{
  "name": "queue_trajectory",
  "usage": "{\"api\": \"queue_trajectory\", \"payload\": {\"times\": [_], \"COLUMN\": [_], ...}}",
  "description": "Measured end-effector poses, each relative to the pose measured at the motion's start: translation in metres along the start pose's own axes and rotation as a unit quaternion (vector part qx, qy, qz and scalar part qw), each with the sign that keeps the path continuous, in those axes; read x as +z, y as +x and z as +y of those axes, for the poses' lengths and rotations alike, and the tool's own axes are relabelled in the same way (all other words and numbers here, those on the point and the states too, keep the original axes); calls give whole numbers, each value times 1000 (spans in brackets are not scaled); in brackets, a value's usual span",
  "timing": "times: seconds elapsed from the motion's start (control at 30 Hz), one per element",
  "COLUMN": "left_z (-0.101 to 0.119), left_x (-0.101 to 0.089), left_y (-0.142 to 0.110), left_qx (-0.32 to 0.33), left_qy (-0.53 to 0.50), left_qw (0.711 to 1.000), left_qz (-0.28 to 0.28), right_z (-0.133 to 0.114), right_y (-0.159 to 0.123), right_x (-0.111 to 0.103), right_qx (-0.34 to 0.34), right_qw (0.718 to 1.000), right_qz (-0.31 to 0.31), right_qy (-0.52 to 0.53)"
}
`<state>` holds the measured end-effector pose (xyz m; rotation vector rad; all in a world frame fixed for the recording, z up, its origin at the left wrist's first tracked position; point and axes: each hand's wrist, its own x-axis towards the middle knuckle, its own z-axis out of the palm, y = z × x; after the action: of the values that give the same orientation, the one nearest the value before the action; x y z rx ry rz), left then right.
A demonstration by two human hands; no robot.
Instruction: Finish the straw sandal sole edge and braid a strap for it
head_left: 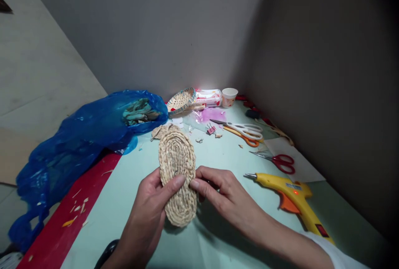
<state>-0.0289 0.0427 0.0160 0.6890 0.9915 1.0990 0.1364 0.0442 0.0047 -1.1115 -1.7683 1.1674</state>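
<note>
A woven straw oval mat (177,165), shaped like a shoe sole, is held above the pale green table (131,194). My left hand (149,209) grips its left edge, thumb pressed across the front. My right hand (218,188) pinches its right edge with fingers and thumb closed on the weave. Behind the mat lies another small piece of braided straw (160,131).
A yellow glue gun (291,196) lies right of my hands, its light on. Red-handled scissors (279,161), white and orange scissors (247,131), a binder clip (211,128), a woven basket (181,101), a cup (229,96) and a blue plastic bag (81,136) stand around.
</note>
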Motion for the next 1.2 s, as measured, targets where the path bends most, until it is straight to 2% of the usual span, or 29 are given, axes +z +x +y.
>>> {"api": "queue_trajectory", "payload": {"times": [0.27, 0.5, 0.67, 0.8, 0.9, 1.0, 1.2], "left_z": [-8, -11, -16, -16, -16, -20, -27], "left_x": [4, 2, 1, -1, -5, -9, -13], "left_y": [-3, 1, 4, 10, 17, 20, 25], "left_qx": [-26, -42, -32, -28, 1, 0, 7], "left_qy": [59, 35, 15, 11, 27, 46, 145], "left_qw": [995, 997, 999, 999, 1000, 999, 989], "left_qz": [69, 50, -22, -14, 11, 16, 26], "right_z": [12, 9, 12, 24, 32, 40, 52], "right_y": [-5, -3, -1, 4, 7, 8, 8], "right_x": [6, -2, -11, -11, -9, -6, -3], "right_qx": [6, 32, 46, 65, 91, 98, 112], "right_qw": [1000, 999, 996, 991, 989, 989, 993], "right_qz": [-12, -38, 22, 29, 28, 20, -5], "right_qy": [21, -1, 75, 117, 112, 107, -21]}}
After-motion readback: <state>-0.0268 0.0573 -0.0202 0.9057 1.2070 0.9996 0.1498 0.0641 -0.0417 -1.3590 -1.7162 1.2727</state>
